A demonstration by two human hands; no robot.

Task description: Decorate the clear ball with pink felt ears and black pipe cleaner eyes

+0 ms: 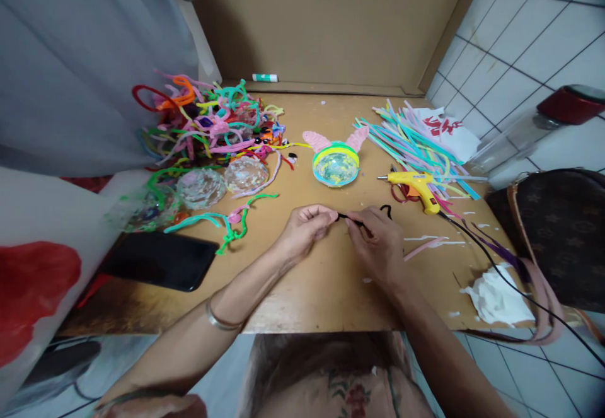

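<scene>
A thin black pipe cleaner point(387, 210) runs between my two hands above the wooden table. My left hand point(309, 229) pinches one end of it between thumb and fingers. Close beside it, my right hand point(377, 238) is closed on the same strand, whose curled free end sticks up past the knuckles. Beyond the hands sits a round clear piece point(336, 169) with a green, yellow and blue rim and two pink ear shapes. To its right lies a yellow glue gun point(416, 186), nozzle pointing left.
Tangled pipe cleaners point(212, 121) and clear round pieces point(201, 188) lie at the left, near a black phone point(163, 259). Straight pipe cleaners point(416, 144) lie back right. A crumpled tissue point(498, 295), the glue gun's cord and a brown bag point(553, 235) are at the right.
</scene>
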